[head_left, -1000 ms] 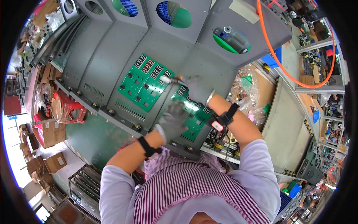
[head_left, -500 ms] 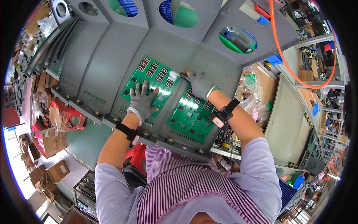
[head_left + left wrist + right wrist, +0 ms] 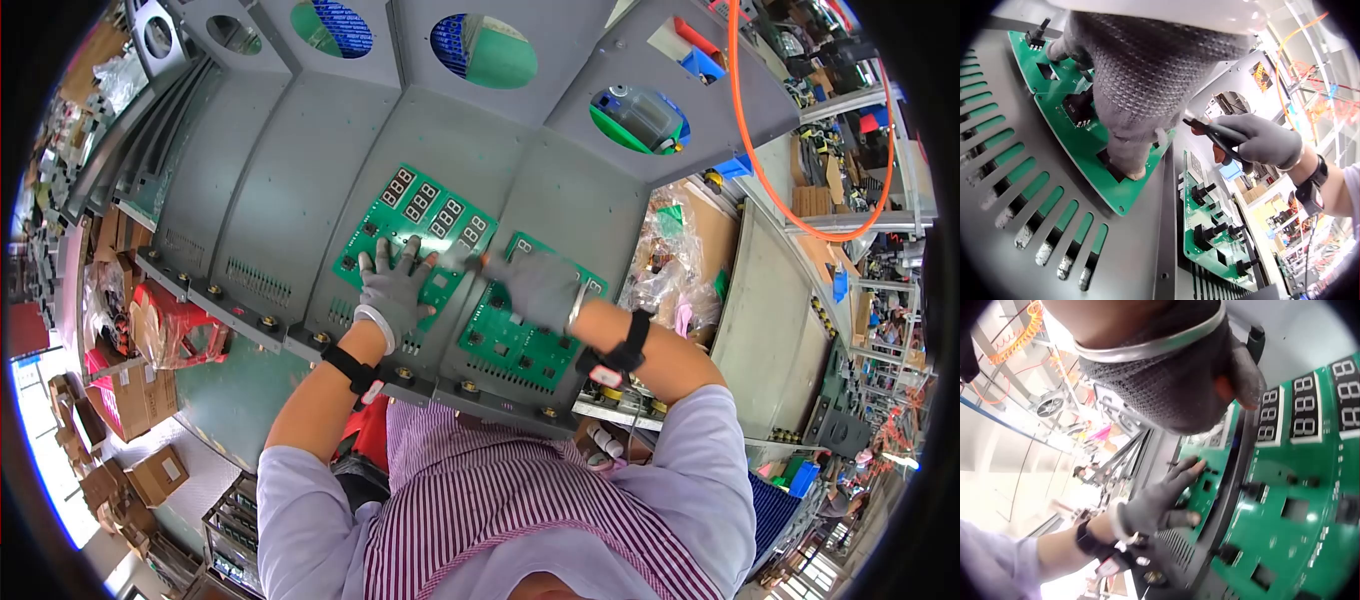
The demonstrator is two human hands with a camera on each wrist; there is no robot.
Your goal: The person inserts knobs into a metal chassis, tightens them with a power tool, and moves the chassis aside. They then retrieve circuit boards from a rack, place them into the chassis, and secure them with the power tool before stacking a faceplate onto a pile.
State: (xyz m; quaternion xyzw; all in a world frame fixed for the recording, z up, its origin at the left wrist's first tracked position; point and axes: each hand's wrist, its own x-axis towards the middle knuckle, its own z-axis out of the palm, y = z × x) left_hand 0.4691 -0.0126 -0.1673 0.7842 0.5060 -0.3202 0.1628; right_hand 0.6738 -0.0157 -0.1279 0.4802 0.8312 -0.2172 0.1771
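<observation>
My left hand (image 3: 393,297), in a grey glove with bare fingertips, presses with spread fingers on the lower part of a green circuit board (image 3: 350,262) carrying several digit displays. In the left wrist view its fingertips touch the board's surface among black components. My right hand (image 3: 540,290), also gloved, grips a black pliers-like tool (image 3: 1216,134). The tool's tip stands over the edge between this board and a second green circuit board (image 3: 520,350) to its right. Part of that second board is hidden under the right hand and forearm.
Both boards lie in a grey metal housing (image 3: 310,130) with slots, ribs and oval cut-outs in its back wall. An orange hose (image 3: 745,130) hangs at the right. Clear plastic bags (image 3: 660,255) lie beside the housing, and cartons (image 3: 145,390) stand at the left.
My left hand moved left from between the boards onto the left board and spread its fingers there. The right hand, with the tool, has shifted down to the boards' facing edges.
</observation>
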